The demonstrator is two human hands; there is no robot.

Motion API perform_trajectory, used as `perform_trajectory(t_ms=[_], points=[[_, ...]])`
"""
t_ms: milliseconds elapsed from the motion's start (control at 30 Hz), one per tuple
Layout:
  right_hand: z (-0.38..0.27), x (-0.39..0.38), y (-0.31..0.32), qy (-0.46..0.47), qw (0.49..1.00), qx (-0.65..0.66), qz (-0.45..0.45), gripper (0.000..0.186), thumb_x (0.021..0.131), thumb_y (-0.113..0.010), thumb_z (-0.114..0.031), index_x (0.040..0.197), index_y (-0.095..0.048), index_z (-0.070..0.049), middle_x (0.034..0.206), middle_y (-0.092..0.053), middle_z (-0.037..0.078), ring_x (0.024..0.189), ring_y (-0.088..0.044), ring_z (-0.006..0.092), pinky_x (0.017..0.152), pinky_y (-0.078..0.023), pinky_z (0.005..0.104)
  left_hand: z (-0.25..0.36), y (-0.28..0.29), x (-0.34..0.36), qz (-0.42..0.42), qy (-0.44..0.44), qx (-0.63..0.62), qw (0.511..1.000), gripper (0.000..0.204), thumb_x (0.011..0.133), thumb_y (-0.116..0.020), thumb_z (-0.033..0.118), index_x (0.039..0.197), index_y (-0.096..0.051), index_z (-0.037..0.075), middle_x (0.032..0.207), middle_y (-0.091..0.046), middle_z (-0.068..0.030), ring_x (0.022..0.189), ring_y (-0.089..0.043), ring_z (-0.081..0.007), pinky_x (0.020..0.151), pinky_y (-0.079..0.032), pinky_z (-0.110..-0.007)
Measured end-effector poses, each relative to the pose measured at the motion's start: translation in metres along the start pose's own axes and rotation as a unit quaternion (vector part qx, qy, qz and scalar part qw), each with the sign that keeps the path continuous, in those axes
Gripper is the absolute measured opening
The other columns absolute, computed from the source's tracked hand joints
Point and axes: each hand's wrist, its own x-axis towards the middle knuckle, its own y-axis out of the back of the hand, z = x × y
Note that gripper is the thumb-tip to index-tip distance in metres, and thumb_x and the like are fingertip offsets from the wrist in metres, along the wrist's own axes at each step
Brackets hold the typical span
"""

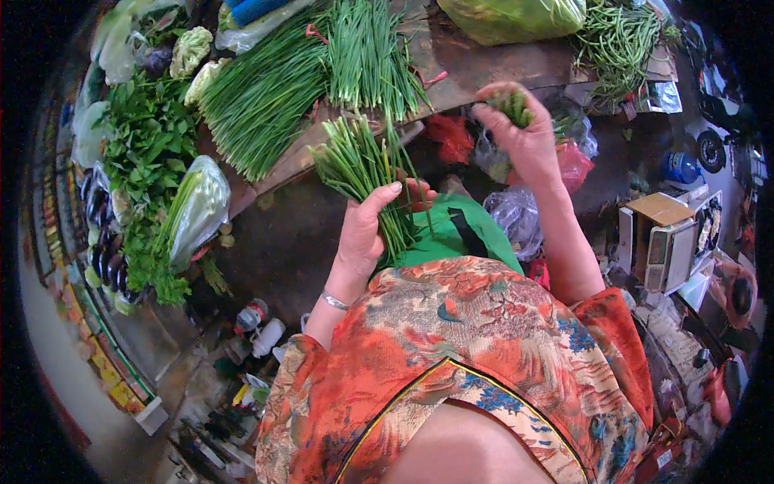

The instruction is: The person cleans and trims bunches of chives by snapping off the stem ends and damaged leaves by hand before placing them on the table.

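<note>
Head view: The left hand (367, 222) grips a fanned bunch of green stalks (353, 161) above green cloth (431, 238) — outer ones could slip if its fingers slacken — while the right hand (520, 133) curls its fingers around short green pieces (513, 105).

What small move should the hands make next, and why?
Perhaps the right hand should put down its small clump of greens, to be free for straightening: the left hand alone grips the chive-like stalks, some of which splay apart.
</note>
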Motion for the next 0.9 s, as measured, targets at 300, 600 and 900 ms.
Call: perform_trajectory(t_ms=[300,600,900], points=[[0.008,-0.031,-0.056,-0.071,0.988,-0.035,-0.132,0.021,0.084,-0.070,-0.005,0.104,-0.063,-0.002,0.088,-0.065,-0.002,0.079,-0.055,0.0036,0.068,-0.050,0.0228,0.007,-0.029,-0.006,0.005,-0.060,0.193,0.979,0.033,0.090,-0.049,0.003,0.122,-0.051,-0.002,0.104,-0.064,-0.0126,0.088,-0.068,-0.0255,0.074,-0.056,-0.033],[0.017,-0.033,-0.047,-0.162,0.969,0.055,-0.177,0.008,0.086,-0.068,-0.007,0.092,-0.065,-0.004,0.079,-0.065,-0.002,0.069,-0.056,0.0040,0.059,-0.046,0.0202,-0.003,-0.015,-0.008,0.029,-0.011,0.093,0.995,0.036,0.090,-0.051,0.008,0.124,-0.052,-0.002,0.104,-0.065,-0.0140,0.082,-0.067,-0.0235,0.071,-0.055,-0.032],[0.010,-0.006,-0.004,-0.187,0.959,0.202,-0.068,0.015,0.086,-0.069,-0.018,0.091,-0.061,-0.006,0.062,-0.051,-0.005,0.049,-0.043,0.0039,0.043,-0.033,0.0203,0.007,-0.011,0.007,0.026,-0.047,0.108,0.993,0.029,0.089,-0.055,0.008,0.116,-0.056,-0.002,0.098,-0.068,-0.0168,0.076,-0.066,-0.0217,0.067,-0.055,-0.032]])
